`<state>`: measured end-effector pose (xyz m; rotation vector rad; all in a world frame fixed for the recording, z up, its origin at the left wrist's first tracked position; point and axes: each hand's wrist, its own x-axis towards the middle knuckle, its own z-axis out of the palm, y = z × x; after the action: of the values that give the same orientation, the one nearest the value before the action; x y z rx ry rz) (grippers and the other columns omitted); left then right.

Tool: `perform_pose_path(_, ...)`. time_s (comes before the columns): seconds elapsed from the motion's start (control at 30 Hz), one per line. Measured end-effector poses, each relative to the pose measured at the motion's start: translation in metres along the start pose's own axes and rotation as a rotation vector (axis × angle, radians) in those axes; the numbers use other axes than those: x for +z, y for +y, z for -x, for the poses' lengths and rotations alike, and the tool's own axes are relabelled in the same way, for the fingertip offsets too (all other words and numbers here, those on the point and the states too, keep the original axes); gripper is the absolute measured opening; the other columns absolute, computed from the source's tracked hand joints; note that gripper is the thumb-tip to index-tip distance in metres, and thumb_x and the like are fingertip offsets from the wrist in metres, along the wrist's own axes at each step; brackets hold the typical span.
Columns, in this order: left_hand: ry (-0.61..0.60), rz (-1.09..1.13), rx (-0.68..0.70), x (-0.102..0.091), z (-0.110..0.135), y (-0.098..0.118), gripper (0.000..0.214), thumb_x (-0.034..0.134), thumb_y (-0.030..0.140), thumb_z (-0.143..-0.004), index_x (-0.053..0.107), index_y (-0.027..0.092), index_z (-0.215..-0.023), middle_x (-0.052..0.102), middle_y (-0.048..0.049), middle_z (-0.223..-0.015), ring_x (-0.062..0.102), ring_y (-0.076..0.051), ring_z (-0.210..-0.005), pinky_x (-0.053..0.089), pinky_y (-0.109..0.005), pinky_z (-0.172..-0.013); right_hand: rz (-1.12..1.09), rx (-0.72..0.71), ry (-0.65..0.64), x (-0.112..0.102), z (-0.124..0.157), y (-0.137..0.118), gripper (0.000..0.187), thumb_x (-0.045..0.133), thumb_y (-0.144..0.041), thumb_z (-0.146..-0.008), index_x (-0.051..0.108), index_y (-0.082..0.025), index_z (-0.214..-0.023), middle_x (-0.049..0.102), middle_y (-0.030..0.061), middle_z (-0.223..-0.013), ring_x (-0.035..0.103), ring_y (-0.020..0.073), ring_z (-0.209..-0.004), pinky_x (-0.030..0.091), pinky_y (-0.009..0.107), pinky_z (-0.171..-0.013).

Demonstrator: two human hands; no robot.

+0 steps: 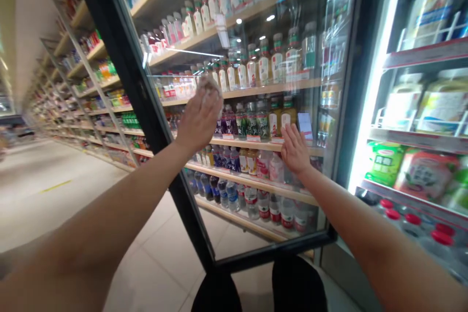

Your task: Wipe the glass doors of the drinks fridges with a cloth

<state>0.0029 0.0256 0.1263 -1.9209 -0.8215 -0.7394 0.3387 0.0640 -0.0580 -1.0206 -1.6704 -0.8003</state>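
A glass door (252, 107) with a black frame stands swung out in front of me. Against its pane, left of the middle, my left hand (199, 119) presses a crumpled whitish cloth (209, 87) under its fingers. My right hand (293, 148) rests flat on the lower right part of the same pane, fingers stretched out and nothing in them. Rows of bottles (252, 121) on wooden shelves show through the glass behind both hands.
To the right is a lit cooler (420, 131) with large containers, bagged drinks and red-capped bottles. Long store shelves (91, 73) run away on the left beside a tiled floor (47, 204). The door's black bottom rail (274, 252) is just above my knees.
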Motion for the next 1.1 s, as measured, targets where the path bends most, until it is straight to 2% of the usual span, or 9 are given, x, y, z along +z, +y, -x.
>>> perform_pose_path(0.13, -0.051, 0.086, 0.215, 0.011, 0.078, 0.032, 0.057, 0.044, 0.012, -0.1, 0.048, 0.029, -0.154, 0.046, -0.0025, -0.16, 0.016, -0.021, -0.159, 0.02, -0.045, -0.131, 0.038, -0.003, -0.055, -0.004, 0.0, 0.002, 0.058, 0.032, -0.033, -0.105, 0.035, -0.016, -0.161, 0.035, 0.0116, -0.167, 0.017, 0.0225, -0.16, 0.02, 0.051, -0.13)
perform_pose_path(0.23, -0.19, 0.068, 0.404, 0.0, 0.102, 0.027, 0.061, 0.046, 0.007, -0.096, 0.049, 0.028, -0.154, 0.052, -0.0031, -0.156, 0.027, -0.02, -0.156, 0.025, -0.042, -0.13, 0.052, -0.017, -0.069, -0.005, 0.0, 0.004, 0.059, 0.033, -0.04, -0.107, 0.034, -0.015, -0.161, 0.032, 0.0128, -0.168, 0.016, 0.0232, -0.161, 0.02, 0.051, -0.13)
perform_pose_path(0.3, -0.201, 0.009, 0.342, -0.009, 0.094, 0.014, 0.058, 0.044, 0.009, -0.098, 0.051, 0.026, -0.153, 0.051, -0.0055, -0.156, 0.027, -0.021, -0.156, 0.026, -0.044, -0.129, 0.054, -0.027, -0.075, -0.005, 0.0, 0.004, 0.061, 0.033, -0.041, -0.108, 0.031, -0.016, -0.163, 0.03, 0.0129, -0.168, 0.015, 0.0231, -0.161, 0.019, 0.052, -0.13)
perform_pose_path(0.43, -0.007, -0.105, -0.02, -0.021, 0.039, -0.019, 0.055, 0.038, 0.018, -0.103, 0.042, 0.013, -0.157, 0.035, -0.0144, -0.165, 0.014, -0.03, -0.159, 0.025, -0.057, -0.129, 0.088, -0.042, -0.049, 0.0, 0.001, 0.004, 0.061, 0.033, -0.04, -0.108, 0.026, -0.017, -0.165, 0.03, 0.0131, -0.168, 0.015, 0.0234, -0.161, 0.018, 0.051, -0.13)
perform_pose_path(0.57, 0.175, -0.049, -0.222, -0.013, 0.0, -0.023, 0.059, 0.04, 0.027, -0.105, 0.032, 0.012, -0.162, 0.022, -0.0084, -0.171, 0.01, -0.034, -0.159, 0.015, -0.061, -0.131, 0.151, -0.071, 0.015, 0.008, 0.003, 0.002, 0.065, 0.035, -0.036, -0.108, 0.013, -0.019, -0.168, 0.029, 0.0121, -0.168, 0.018, 0.0237, -0.16, 0.015, 0.049, -0.131)
perform_pose_path(0.7, 0.249, -0.021, -0.279, 0.013, 0.023, 0.015, 0.06, 0.039, 0.024, -0.105, 0.031, 0.014, -0.163, 0.02, -0.0042, -0.171, 0.009, -0.036, -0.159, 0.016, -0.056, -0.134, 0.171, -0.096, 0.114, 0.015, 0.001, -0.001, 0.072, 0.038, -0.031, -0.107, 0.003, -0.019, -0.168, 0.029, 0.0102, -0.168, 0.01, 0.0222, -0.161, 0.009, 0.049, -0.133)
perform_pose_path(0.77, 0.251, -0.084, -0.192, 0.029, 0.046, 0.036, 0.064, 0.042, 0.019, -0.103, 0.026, 0.012, -0.165, 0.024, -0.0119, -0.169, 0.014, -0.037, -0.158, 0.022, -0.06, -0.131, 0.179, -0.102, 0.143, 0.017, 0.001, -0.002, 0.073, 0.041, -0.029, -0.105, 0.005, -0.019, -0.168, 0.026, 0.0088, -0.168, 0.008, 0.0215, -0.161, 0.006, 0.048, -0.133)
perform_pose_path(0.83, 0.233, -0.151, -0.138, 0.041, 0.066, 0.052, 0.073, 0.047, 0.014, -0.1, 0.018, 0.021, -0.168, 0.033, -0.0119, -0.165, 0.019, -0.035, -0.157, 0.025, -0.061, -0.13, 0.188, -0.117, 0.15, 0.018, 0.002, -0.002, 0.075, 0.044, -0.028, -0.103, 0.007, -0.019, -0.168, 0.023, 0.0078, -0.168, 0.01, 0.0215, -0.16, 0.005, 0.047, -0.134)
perform_pose_path(1.1, 0.202, -0.071, -0.232, 0.045, 0.087, 0.058, 0.083, 0.049, 0.019, -0.092, 0.017, 0.022, -0.168, 0.022, -0.0028, -0.17, 0.02, -0.034, -0.157, 0.015, -0.053, -0.135, 0.157, -0.258, 0.076, 0.004, 0.01, 0.005, 0.091, 0.059, -0.035, -0.09, 0.016, -0.013, -0.167, 0.021, 0.0114, -0.167, 0.015, 0.0314, -0.159, 0.007, 0.052, -0.134)
